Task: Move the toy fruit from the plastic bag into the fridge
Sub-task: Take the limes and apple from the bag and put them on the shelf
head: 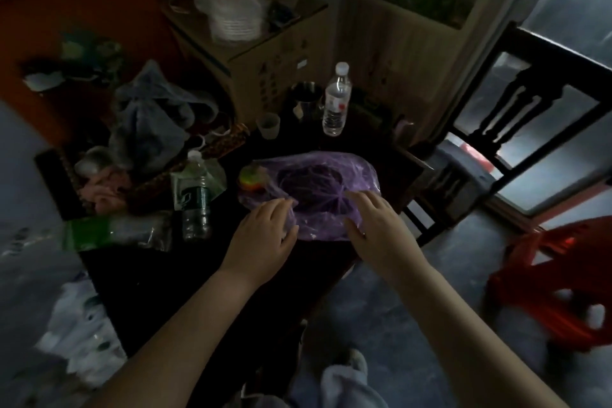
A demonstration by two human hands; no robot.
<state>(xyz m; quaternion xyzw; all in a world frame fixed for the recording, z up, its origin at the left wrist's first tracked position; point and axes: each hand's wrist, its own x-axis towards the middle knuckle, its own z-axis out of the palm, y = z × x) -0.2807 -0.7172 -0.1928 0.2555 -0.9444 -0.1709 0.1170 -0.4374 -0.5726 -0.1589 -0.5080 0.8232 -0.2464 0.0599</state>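
Note:
A crumpled purple plastic bag (318, 175) lies on the dark table (185, 275) in front of me. A round toy fruit (252, 178), yellow-green and red, sits at the bag's left edge, partly under the film. My left hand (265, 235) rests on the bag's near left corner with fingers curled over the plastic. My right hand (374, 225) lies on the bag's near right side, fingers spread and pressing the film. A dark shape shows inside the bag; I cannot tell what it is. No fridge is in view.
A green-labelled bottle (195, 199) stands left of the bag, a clear water bottle (336, 99) and a metal cup (306, 96) behind it. Clutter and a cardboard box (265, 53) fill the back left. A dark chair (516, 116) and a red stool (556, 281) stand at right.

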